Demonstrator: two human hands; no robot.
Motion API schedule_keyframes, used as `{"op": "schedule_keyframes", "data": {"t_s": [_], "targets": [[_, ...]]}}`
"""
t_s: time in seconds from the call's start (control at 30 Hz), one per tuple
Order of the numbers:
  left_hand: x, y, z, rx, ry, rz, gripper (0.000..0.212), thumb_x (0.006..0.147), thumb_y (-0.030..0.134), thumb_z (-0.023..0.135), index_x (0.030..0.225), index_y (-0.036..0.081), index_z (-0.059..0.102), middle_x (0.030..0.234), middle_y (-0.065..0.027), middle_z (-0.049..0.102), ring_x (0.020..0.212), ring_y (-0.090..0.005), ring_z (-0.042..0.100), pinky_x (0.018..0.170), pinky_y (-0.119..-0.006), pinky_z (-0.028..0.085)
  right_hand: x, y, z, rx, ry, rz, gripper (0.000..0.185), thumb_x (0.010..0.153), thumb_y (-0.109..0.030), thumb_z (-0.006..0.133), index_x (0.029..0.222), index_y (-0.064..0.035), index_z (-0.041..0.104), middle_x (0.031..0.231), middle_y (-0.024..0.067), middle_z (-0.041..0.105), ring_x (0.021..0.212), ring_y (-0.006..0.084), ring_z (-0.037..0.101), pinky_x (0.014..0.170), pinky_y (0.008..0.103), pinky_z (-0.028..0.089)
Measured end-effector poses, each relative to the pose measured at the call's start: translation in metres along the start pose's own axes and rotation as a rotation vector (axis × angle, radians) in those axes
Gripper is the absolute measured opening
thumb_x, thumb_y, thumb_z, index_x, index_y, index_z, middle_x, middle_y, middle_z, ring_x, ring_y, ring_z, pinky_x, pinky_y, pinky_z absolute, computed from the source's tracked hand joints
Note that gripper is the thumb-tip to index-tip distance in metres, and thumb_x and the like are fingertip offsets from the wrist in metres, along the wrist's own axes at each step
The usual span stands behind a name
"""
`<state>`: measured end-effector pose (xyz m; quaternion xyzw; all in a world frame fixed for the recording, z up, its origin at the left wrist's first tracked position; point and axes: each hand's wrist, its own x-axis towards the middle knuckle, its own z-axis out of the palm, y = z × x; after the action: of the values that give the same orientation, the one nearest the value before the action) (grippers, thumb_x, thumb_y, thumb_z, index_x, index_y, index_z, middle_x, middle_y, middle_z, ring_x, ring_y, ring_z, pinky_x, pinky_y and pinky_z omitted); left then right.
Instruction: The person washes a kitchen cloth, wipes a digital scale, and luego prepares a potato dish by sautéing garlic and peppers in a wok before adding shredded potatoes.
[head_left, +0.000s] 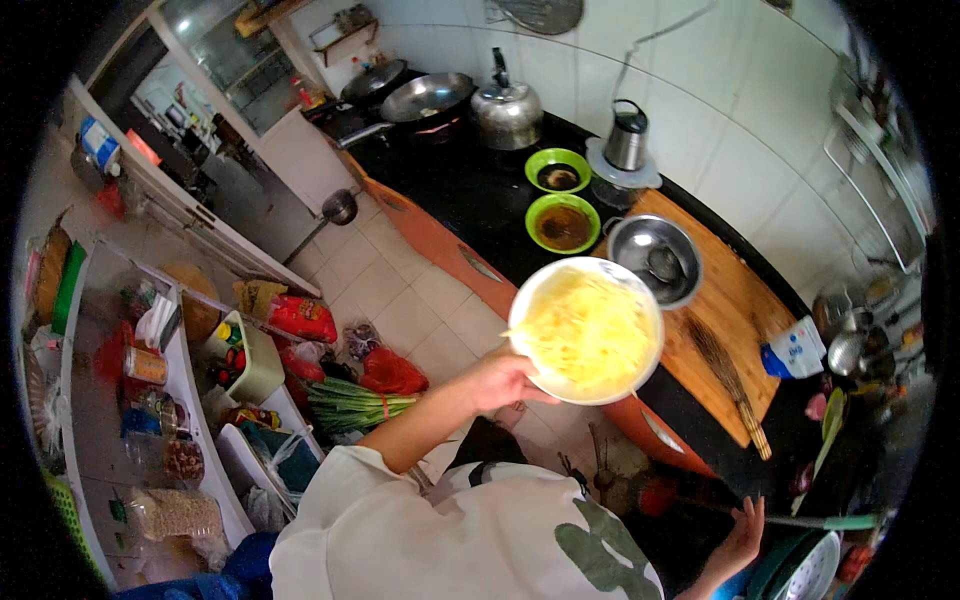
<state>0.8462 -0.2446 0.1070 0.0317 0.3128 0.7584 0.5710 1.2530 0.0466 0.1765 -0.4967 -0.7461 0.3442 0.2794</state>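
Note:
My left hand (510, 381) grips the near left rim of a white bowl (654, 358) heaped with pale yellow shreds (589, 326), held up in front of the counter's edge. My right hand (742, 525) is at the lower right, its fingers apart and nothing in it, near a stack of basins and colanders (814, 566). Just beyond the bowl, a metal basin (684, 259) with a dark ladle-like thing inside stands at the end of a wooden cutting board (720, 255). Two green bowls with dark contents (562, 223) (557, 171) stand on the black countertop.
A wok (427, 99) sits on the stove beside a metal kettle (506, 112). Behind the green bowls is a small food chopper (626, 142). A bundled whisk (724, 375) and a white-and-blue pouch (799, 351) lie toward the right. Crowded shelves (199, 405) and green onions (352, 405) are at left.

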Motion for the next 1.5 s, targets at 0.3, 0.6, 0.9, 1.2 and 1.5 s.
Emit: {"op": "schedule_keyframes", "data": {"t_s": [0.3, 0.6, 0.9, 1.2, 1.5], "targets": [[0.004, 0.148, -0.18, -0.1, 0.449, 0.293, 0.069, 0.085, -0.008, 0.062, 0.148, -0.005, 0.035, 0.148, -0.0232, 0.048, 0.132, -0.0395, 0.053, 0.111, -0.056, 0.048, 0.004, -0.042, 0.122, -0.162, -0.381, -0.101, 0.029, 0.097, 0.006, 0.054, 0.124, 0.0069, 0.065, 0.108, 0.0143, 0.074, 0.093, 0.0167, 0.07, 0.08, 0.0299, 0.057], [0.133, 0.281, -0.368, -0.04, 0.129, 0.435, 0.092, 0.067, -0.021, 0.06, 0.152, 0.002, 0.035, 0.156, -0.0206, 0.039, 0.147, -0.0403, 0.03, 0.124, -0.058, 0.025, -0.099, -0.032, 0.186, -0.526, -0.688, 0.122, 0.028, 0.094, -0.018, 0.063, 0.12, -0.0126, 0.072, 0.104, 0.0191, 0.073, 0.094, 0.037, 0.071, 0.084, 0.0439, 0.057], [0.214, 0.29, -0.437, 0.444, -0.273, 0.126, 0.09, 0.072, -0.021, 0.046, 0.158, -0.005, 0.022, 0.167, -0.0108, 0.022, 0.153, -0.0238, 0.023, 0.127, -0.039, 0.019, -0.246, 0.09, 0.151, -0.642, -0.586, 0.711, 0.035, 0.091, -0.025, 0.06, 0.122, -0.0161, 0.072, 0.105, 0.0165, 0.074, 0.095, 0.0373, 0.07, 0.086, 0.0473, 0.056], [0.2, 0.366, -0.334, 0.08, -0.071, 0.018, 0.09, 0.073, -0.021, 0.049, 0.157, -0.005, 0.023, 0.166, -0.0156, 0.023, 0.153, -0.0294, 0.02, 0.128, -0.042, 0.018, -0.308, 0.232, 0.105, -0.544, -0.485, 0.792, 0.025, 0.089, -0.026, 0.064, 0.107, -0.0126, 0.075, 0.109, 0.0162, 0.072, 0.101, 0.0386, 0.067, 0.086, 0.047, 0.055], [0.033, 0.215, 0.004, 0.15, 0.152, 0.174, 0.085, 0.073, -0.02, 0.053, 0.154, -0.002, 0.031, 0.16, -0.0201, 0.034, 0.148, -0.0421, 0.029, 0.124, -0.062, 0.023, -0.351, 0.235, 0.034, -0.399, -0.272, 0.656, 0.024, 0.088, -0.006, 0.068, 0.11, -0.0021, 0.074, 0.093, 0.0156, 0.075, 0.087, 0.025, 0.072, 0.075, 0.0353, 0.057]]}}
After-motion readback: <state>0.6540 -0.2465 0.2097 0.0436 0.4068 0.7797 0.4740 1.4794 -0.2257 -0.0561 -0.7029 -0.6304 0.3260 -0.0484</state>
